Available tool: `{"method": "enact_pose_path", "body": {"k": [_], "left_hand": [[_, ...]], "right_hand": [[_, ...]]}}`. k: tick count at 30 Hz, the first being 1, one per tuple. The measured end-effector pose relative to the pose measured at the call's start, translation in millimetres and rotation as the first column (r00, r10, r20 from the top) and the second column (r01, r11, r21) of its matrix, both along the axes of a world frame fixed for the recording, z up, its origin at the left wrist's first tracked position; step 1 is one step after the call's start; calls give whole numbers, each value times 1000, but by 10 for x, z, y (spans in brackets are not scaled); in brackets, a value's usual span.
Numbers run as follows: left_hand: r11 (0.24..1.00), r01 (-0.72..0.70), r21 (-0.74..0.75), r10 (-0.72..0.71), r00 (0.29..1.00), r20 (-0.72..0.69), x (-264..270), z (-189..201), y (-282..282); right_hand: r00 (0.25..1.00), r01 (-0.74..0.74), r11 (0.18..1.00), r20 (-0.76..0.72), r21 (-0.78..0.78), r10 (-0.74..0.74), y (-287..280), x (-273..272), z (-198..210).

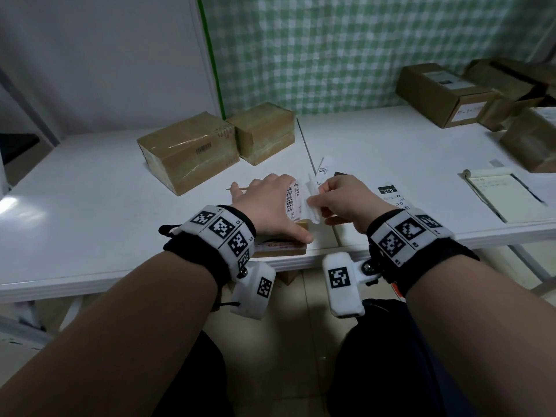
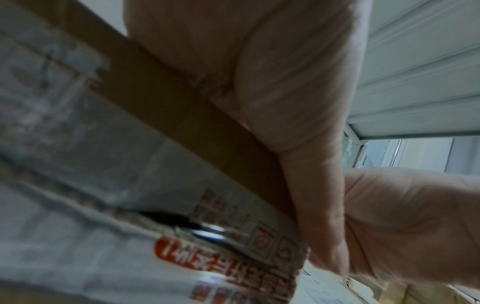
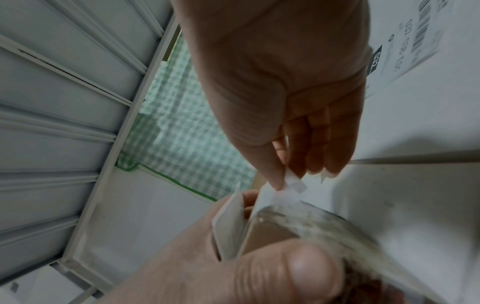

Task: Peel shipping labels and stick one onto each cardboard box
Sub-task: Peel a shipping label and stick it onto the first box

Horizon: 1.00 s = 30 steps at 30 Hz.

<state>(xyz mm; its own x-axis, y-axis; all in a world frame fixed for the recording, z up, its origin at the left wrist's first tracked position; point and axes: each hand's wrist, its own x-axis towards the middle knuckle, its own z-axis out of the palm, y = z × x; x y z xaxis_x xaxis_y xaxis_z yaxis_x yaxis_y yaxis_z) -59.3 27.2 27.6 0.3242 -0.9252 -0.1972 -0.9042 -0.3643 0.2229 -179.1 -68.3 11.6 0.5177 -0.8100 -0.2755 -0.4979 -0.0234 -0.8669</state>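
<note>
A small cardboard box [image 1: 281, 249] with printed tape [image 2: 166, 168] sits at the table's front edge. My left hand [image 1: 266, 206] is over it, thumb [image 2: 319, 205] lying along its top edge, fingers holding a curled shipping label [image 1: 291, 200] with a barcode; the fingertips are hidden in the head view. My right hand [image 1: 343, 200] pinches the white backing strip [image 1: 313, 203] between thumb and fingers [image 3: 298, 156], and the strip [image 3: 291, 186] is partly pulled away from the label [image 3: 228, 222]. The box corner [image 3: 270, 230] shows just below that.
Two plain taped boxes [image 1: 189, 152] [image 1: 264, 132] stand at the back middle. Labelled boxes [image 1: 442, 91] crowd the back right corner. Loose label sheets [image 1: 391, 195] [image 1: 325, 167] and a notepad [image 1: 505, 197] lie to the right. A seam [image 1: 304, 139] divides the white table [image 1: 90, 206].
</note>
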Motion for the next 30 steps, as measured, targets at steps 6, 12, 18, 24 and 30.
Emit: {"method": "enact_pose_path", "body": {"k": [6,12,18,24,30], "left_hand": [[1000,0,-8,0,1000,2,-9,-17,3],[1000,-5,-25,5,1000,-26,0,-20,0],[999,-8,-34,7,1000,-30,8,-28,3],[999,-30,-42,29,999,-17,6,-33,-1],[998,-59,-10,59,998,-1,95,21,29]], "right_hand": [[996,86,986,9,-146,-85,-49,-17,-57],[976,36,920,-184,-391,-116,-134,-58,-136],[942,156,857,-186,-491,-278,-248,-217,-77],[941,282,875,-66,-393,-332,-276,-228,-79],[952,160,906,-183,-392,-247,-277,-170,-139]]}}
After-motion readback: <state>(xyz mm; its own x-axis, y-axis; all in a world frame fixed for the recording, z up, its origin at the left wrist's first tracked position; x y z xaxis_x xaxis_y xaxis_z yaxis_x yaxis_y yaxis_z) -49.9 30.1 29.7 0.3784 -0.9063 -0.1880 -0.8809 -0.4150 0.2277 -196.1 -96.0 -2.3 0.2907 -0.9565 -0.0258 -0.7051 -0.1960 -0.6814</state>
